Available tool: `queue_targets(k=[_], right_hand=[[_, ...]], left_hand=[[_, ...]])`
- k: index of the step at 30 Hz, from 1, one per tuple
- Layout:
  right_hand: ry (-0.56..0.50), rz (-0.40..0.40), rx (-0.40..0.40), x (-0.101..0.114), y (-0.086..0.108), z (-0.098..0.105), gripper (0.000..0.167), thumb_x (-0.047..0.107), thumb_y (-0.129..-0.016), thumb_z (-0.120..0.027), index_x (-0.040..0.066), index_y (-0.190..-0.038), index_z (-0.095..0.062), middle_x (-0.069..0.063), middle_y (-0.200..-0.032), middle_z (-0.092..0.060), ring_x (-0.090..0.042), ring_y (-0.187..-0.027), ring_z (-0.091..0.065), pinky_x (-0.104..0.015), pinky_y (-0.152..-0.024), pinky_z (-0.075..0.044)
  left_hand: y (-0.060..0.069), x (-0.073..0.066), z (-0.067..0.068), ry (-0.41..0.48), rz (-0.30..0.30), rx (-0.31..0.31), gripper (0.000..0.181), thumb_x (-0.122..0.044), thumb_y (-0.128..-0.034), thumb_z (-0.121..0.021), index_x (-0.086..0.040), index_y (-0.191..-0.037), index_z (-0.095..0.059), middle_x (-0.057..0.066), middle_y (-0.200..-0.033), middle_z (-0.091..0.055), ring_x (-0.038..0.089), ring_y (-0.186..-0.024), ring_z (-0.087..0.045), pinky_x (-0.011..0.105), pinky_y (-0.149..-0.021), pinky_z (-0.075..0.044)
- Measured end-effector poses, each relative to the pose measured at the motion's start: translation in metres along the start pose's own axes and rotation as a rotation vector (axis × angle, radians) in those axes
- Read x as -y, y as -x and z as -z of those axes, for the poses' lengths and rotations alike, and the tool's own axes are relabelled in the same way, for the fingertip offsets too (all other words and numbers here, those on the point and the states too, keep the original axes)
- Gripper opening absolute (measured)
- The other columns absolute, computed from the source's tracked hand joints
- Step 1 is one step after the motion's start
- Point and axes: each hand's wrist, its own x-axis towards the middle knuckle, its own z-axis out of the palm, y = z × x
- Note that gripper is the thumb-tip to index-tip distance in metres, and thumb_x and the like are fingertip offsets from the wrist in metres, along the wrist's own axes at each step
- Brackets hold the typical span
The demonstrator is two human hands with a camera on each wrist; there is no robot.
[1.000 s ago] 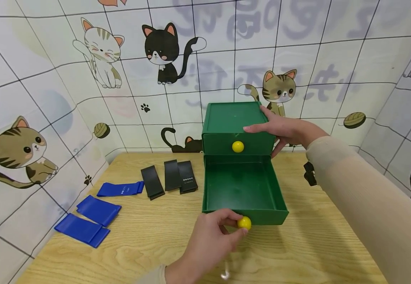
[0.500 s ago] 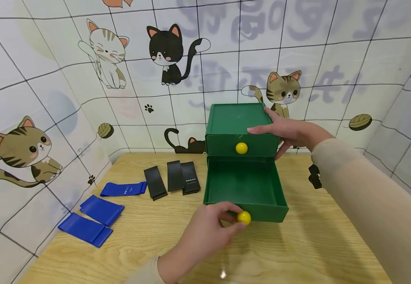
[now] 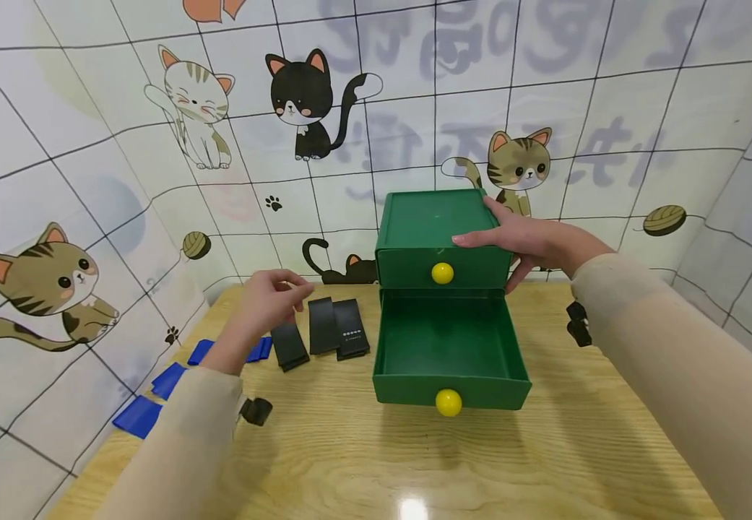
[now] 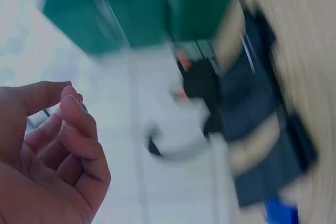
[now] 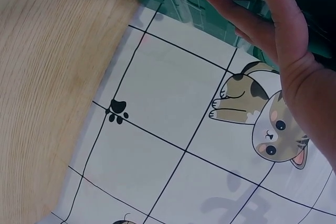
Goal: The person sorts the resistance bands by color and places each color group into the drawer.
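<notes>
Hands well apart. Left hand (image 3: pixel 270 303) is raised over the bench (image 3: pixel 349 462), fingers loosely bent, thumb tip near the fingertips, grasping nothing. Right hand (image 3: pixel 512 242) spreads its fingers across the top and side of a green drawer box (image 3: pixel 434 217), clear of both knobs.

Box stands to the left of the right hand and well to the right of the left hand. Lower drawer (image 3: pixel 450 339) pulled out, below the right hand; its yellow knob (image 3: pixel 448 402) faces the person. Upper drawer (image 3: pixel 408 269) flush.

Black folded strips (image 3: pixel 351 328) lie below and just right of the left hand, one partly hidden behind it. Blue folded strips (image 3: pixel 138 417) beneath and beside the left forearm, partly covered.
</notes>
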Motion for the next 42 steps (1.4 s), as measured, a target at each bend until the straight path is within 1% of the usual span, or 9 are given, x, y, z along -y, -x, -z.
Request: queue_targets(k=[7,10,12,15,17,22,28,34,42], right_hand=[[-0.006,-0.005,-0.003,-0.001,-0.003,-0.003,0.127,0.069,-0.094,-0.070,0.045,-0.159,0.036,-0.031,-0.174,-0.015,-0.050,-0.134,-0.060,-0.056,-0.079,-0.065],[-0.012,-0.006,-0.002,-0.002,-0.004,-0.005,0.126,0.068,-0.094,-0.070,0.046,-0.159,0.036,-0.030,-0.174,-0.016,-0.050,-0.135,-0.059,-0.055,-0.079,-0.065],[-0.020,-0.006,0.000,-0.002,-0.006,-0.007,0.126,0.068,-0.093,-0.071,0.047,-0.158,0.035,-0.029,-0.175,-0.016,-0.050,-0.135,-0.059,-0.055,-0.079,-0.065],[-0.029,-0.005,0.002,-0.002,-0.008,-0.010,0.126,0.068,-0.093,-0.071,0.047,-0.159,0.035,-0.028,-0.175,-0.015,-0.050,-0.137,-0.058,-0.055,-0.078,-0.066],[-0.031,-0.009,0.003,-0.001,-0.008,-0.011,0.126,0.068,-0.093,-0.071,0.048,-0.159,0.034,-0.027,-0.176,-0.013,-0.050,-0.137,-0.057,-0.055,-0.079,-0.066],[-0.020,-0.009,0.002,0.000,-0.006,-0.010,0.126,0.069,-0.093,-0.071,0.047,-0.159,0.035,-0.027,-0.177,-0.004,-0.051,-0.138,-0.057,-0.054,-0.079,-0.066],[-0.023,-0.015,0.004,-0.001,-0.003,-0.006,0.125,0.068,-0.095,-0.069,0.047,-0.158,0.036,-0.029,-0.176,-0.006,-0.050,-0.136,-0.058,-0.055,-0.079,-0.066],[-0.028,-0.008,0.004,0.000,-0.002,-0.003,0.124,0.067,-0.095,-0.068,0.047,-0.158,0.036,-0.030,-0.175,-0.011,-0.049,-0.134,-0.060,-0.055,-0.080,-0.065],[-0.021,-0.010,0.006,-0.001,-0.002,-0.001,0.123,0.067,-0.096,-0.068,0.047,-0.158,0.037,-0.030,-0.176,-0.008,-0.049,-0.135,-0.059,-0.055,-0.081,-0.065]], left_hand=[[-0.058,0.071,0.023,-0.217,0.131,0.008,0.039,-0.032,-0.1069,-0.065,-0.003,-0.133,-0.069,0.010,-0.091,-0.069,0.017,-0.064,-0.063,0.034,-0.069,-0.057],[-0.068,0.096,0.023,-0.277,0.179,0.015,0.040,-0.031,-0.1071,-0.065,-0.002,-0.134,-0.069,0.006,-0.080,-0.063,0.018,-0.064,-0.058,0.035,-0.068,-0.052],[-0.068,0.109,0.023,-0.327,0.190,0.005,0.040,-0.030,-0.1067,-0.065,-0.001,-0.134,-0.069,0.014,-0.086,-0.067,0.026,-0.075,-0.063,0.040,-0.073,-0.054],[-0.065,0.124,0.022,-0.389,0.190,0.003,0.042,-0.031,-0.1066,-0.064,0.001,-0.134,-0.070,0.029,-0.121,-0.071,0.043,-0.106,-0.067,0.051,-0.091,-0.057],[-0.062,0.129,0.020,-0.421,0.188,0.008,0.044,-0.032,-0.1069,-0.064,0.001,-0.135,-0.069,0.032,-0.142,-0.062,0.046,-0.114,-0.065,0.051,-0.093,-0.056],[-0.061,0.134,0.015,-0.436,0.200,0.051,0.043,-0.032,-0.1085,-0.063,0.001,-0.136,-0.069,0.032,-0.138,-0.065,0.034,-0.096,-0.064,0.041,-0.081,-0.054],[-0.070,0.138,0.012,-0.424,0.207,0.075,0.041,-0.030,-0.1073,-0.065,0.002,-0.133,-0.071,0.029,-0.133,-0.067,0.034,-0.101,-0.063,0.045,-0.090,-0.055],[-0.075,0.142,0.016,-0.346,0.175,0.050,0.037,-0.027,-0.1053,-0.068,0.002,-0.128,-0.069,0.031,-0.132,-0.066,0.035,-0.102,-0.066,0.040,-0.082,-0.054],[-0.075,0.129,0.029,-0.196,0.127,-0.021,0.032,-0.023,-0.1021,-0.072,0.003,-0.120,-0.068,0.028,-0.129,-0.066,0.042,-0.116,-0.062,0.050,-0.096,-0.052]])
